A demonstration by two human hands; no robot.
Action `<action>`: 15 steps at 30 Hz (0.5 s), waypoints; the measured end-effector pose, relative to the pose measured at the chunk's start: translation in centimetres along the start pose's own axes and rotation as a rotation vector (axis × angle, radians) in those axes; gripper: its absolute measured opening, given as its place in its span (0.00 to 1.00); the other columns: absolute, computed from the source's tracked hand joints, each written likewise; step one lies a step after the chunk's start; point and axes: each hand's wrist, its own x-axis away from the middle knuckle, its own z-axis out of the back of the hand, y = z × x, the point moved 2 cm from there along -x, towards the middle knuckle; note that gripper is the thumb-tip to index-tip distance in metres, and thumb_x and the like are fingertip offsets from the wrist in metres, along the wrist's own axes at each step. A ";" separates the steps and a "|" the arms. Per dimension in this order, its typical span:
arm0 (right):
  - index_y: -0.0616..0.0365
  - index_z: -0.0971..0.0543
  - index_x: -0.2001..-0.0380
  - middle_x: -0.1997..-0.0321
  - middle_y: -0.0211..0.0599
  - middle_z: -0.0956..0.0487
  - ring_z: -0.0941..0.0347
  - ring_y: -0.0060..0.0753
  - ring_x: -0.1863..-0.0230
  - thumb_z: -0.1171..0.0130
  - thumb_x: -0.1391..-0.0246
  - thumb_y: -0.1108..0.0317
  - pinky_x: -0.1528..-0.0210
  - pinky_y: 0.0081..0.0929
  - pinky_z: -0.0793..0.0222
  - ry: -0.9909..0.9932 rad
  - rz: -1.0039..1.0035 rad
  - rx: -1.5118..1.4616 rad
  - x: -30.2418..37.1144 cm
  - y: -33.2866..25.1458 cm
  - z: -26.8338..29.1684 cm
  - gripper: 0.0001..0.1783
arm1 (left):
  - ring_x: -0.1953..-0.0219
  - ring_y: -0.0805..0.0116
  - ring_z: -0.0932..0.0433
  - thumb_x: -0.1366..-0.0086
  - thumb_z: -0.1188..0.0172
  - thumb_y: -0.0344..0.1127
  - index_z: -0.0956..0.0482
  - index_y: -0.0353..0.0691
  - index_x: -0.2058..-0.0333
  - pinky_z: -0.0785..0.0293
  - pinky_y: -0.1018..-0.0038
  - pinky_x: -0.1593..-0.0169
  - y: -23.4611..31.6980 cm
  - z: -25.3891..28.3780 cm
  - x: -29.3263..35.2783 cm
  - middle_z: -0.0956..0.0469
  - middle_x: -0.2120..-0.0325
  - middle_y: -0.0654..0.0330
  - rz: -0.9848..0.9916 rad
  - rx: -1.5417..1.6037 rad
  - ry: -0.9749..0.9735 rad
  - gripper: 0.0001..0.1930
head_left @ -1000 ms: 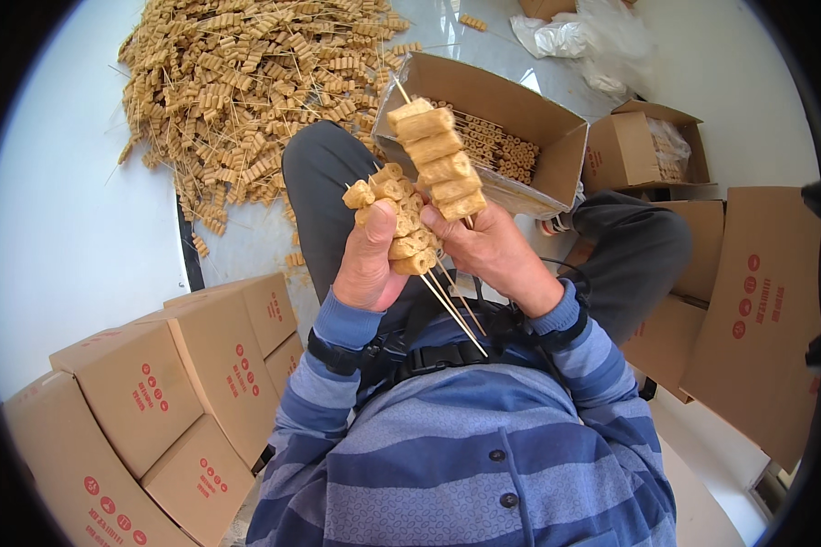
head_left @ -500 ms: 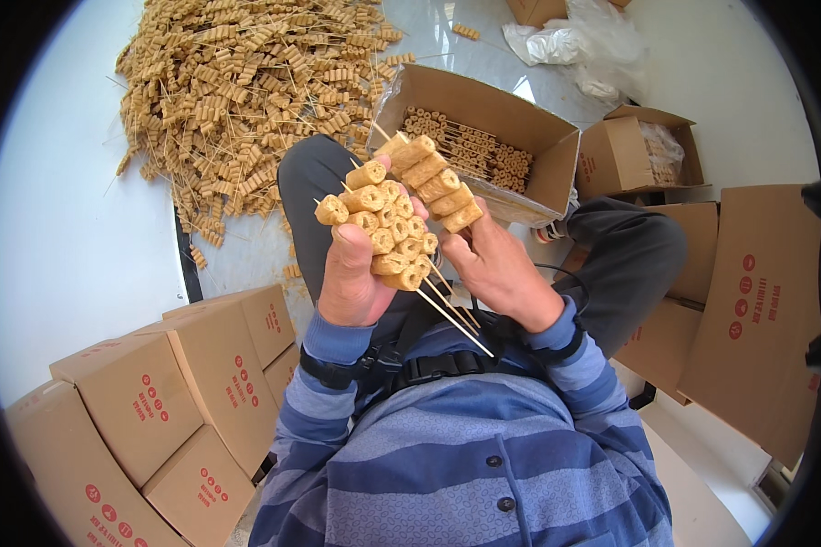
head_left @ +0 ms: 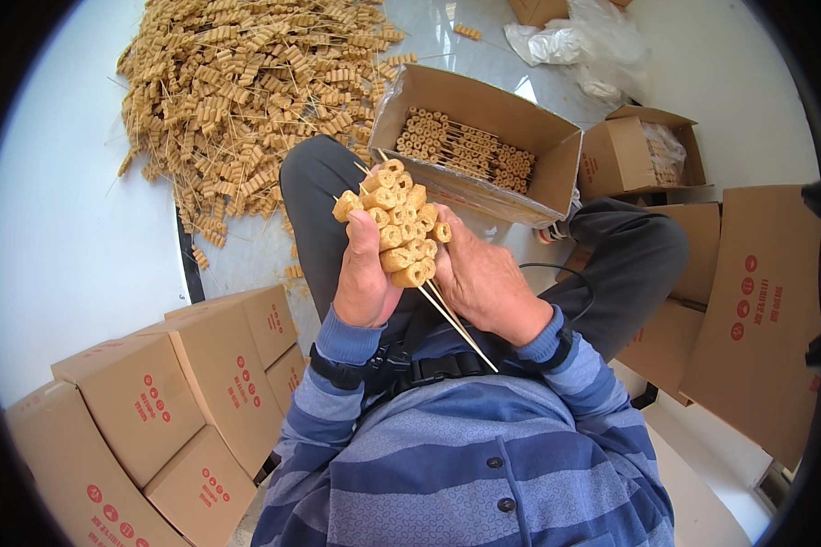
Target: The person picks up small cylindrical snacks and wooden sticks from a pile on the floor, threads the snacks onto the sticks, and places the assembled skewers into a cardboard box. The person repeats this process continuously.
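Nearest is the person's striped blue top, with bare sticks pointing back toward it from a bundle of skewered rolls. The bundle sits between the two hands, its hollow golden rolls facing up. The left hand is closed round the left side, thumb upright against the outer rolls; its other fingers are hidden beneath. The right hand is curled firmly against the right side, one roll end showing just beside its knuckles; how its hidden fingertips lie cannot be told. Dark-trousered legs spread on either side. Closed cartons are stacked at the left, and a tall carton stands at the right. Beyond the hands, an open carton holds skewers in rows running between its left and right ends. A smaller carton stands past its right corner. Farther off, a heap of skewers covers the floor beyond the open carton's left edge; clear plastic lies beyond its far right corner.
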 end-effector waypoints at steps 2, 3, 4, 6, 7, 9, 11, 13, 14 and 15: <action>0.68 0.41 0.34 0.49 0.63 0.22 0.23 0.60 0.50 0.56 0.34 0.58 0.53 0.51 0.25 0.008 0.002 0.008 0.2 0.1 -0.2 0.31 | 0.40 0.57 0.26 0.26 0.62 0.66 0.41 0.32 0.34 0.31 0.62 0.35 -0.2 0.3 0.2 0.29 0.40 0.50 -0.033 -0.024 0.020 0.41; 0.68 0.41 0.34 0.47 0.63 0.22 0.23 0.60 0.49 0.56 0.34 0.58 0.52 0.51 0.25 0.008 0.015 0.000 0.3 0.1 -0.2 0.32 | 0.39 0.56 0.27 0.27 0.61 0.66 0.41 0.32 0.34 0.31 0.62 0.35 -0.1 0.4 0.3 0.29 0.40 0.49 -0.035 -0.030 -0.011 0.41; 0.68 0.41 0.33 0.46 0.63 0.23 0.23 0.60 0.48 0.56 0.33 0.58 0.51 0.50 0.26 0.002 0.015 -0.012 0.4 0.2 -0.2 0.32 | 0.39 0.56 0.27 0.27 0.60 0.66 0.41 0.32 0.34 0.31 0.62 0.35 0.0 0.6 0.4 0.29 0.40 0.49 -0.029 -0.040 -0.051 0.41; 0.66 0.43 0.32 0.43 0.63 0.25 0.25 0.60 0.46 0.58 0.33 0.58 0.48 0.50 0.27 -0.007 0.021 -0.033 0.6 0.2 -0.2 0.32 | 0.39 0.55 0.27 0.28 0.57 0.67 0.41 0.31 0.34 0.32 0.61 0.35 0.1 0.9 0.6 0.29 0.39 0.48 -0.016 -0.046 -0.076 0.42; 0.64 0.44 0.31 0.41 0.62 0.27 0.26 0.61 0.44 0.59 0.32 0.58 0.47 0.49 0.28 -0.012 0.028 -0.042 0.7 0.2 -0.2 0.32 | 0.39 0.54 0.27 0.29 0.56 0.67 0.41 0.31 0.33 0.32 0.61 0.34 0.1 1.0 0.7 0.30 0.39 0.47 -0.011 -0.042 -0.060 0.43; 0.62 0.45 0.29 0.38 0.62 0.29 0.28 0.61 0.42 0.60 0.31 0.58 0.45 0.48 0.29 -0.031 0.018 -0.046 0.7 0.2 -0.1 0.32 | 0.38 0.52 0.28 0.32 0.50 0.67 0.42 0.31 0.33 0.33 0.59 0.34 0.1 1.2 0.8 0.30 0.39 0.45 0.011 -0.035 -0.057 0.45; 0.62 0.45 0.29 0.36 0.61 0.30 0.28 0.61 0.41 0.59 0.31 0.57 0.45 0.48 0.29 -0.045 0.002 -0.038 0.8 0.0 -0.2 0.33 | 0.38 0.52 0.28 0.33 0.49 0.66 0.43 0.30 0.32 0.33 0.59 0.34 0.2 1.2 0.7 0.31 0.39 0.45 0.008 -0.027 -0.054 0.46; 0.67 0.44 0.31 0.44 0.60 0.26 0.25 0.60 0.48 0.56 0.33 0.59 0.50 0.49 0.26 0.018 0.026 -0.010 0.7 -0.5 -0.1 0.33 | 0.37 0.53 0.30 0.34 0.47 0.66 0.44 0.31 0.32 0.33 0.59 0.34 0.1 1.1 0.6 0.31 0.38 0.45 0.034 -0.018 -0.042 0.47; 0.69 0.43 0.32 0.48 0.59 0.24 0.24 0.60 0.52 0.54 0.34 0.59 0.52 0.50 0.25 0.054 0.049 0.004 0.8 -0.8 -0.1 0.34 | 0.38 0.55 0.28 0.35 0.44 0.63 0.43 0.32 0.33 0.31 0.59 0.34 0.1 1.0 0.5 0.31 0.40 0.47 0.022 0.048 -0.070 0.45; 0.69 0.43 0.32 0.48 0.59 0.24 0.24 0.60 0.52 0.54 0.34 0.60 0.52 0.50 0.25 0.060 0.018 0.028 0.9 -1.1 -0.2 0.33 | 0.40 0.56 0.27 0.36 0.41 0.60 0.43 0.32 0.33 0.30 0.59 0.35 0.0 0.8 0.3 0.30 0.41 0.49 0.010 0.113 -0.096 0.44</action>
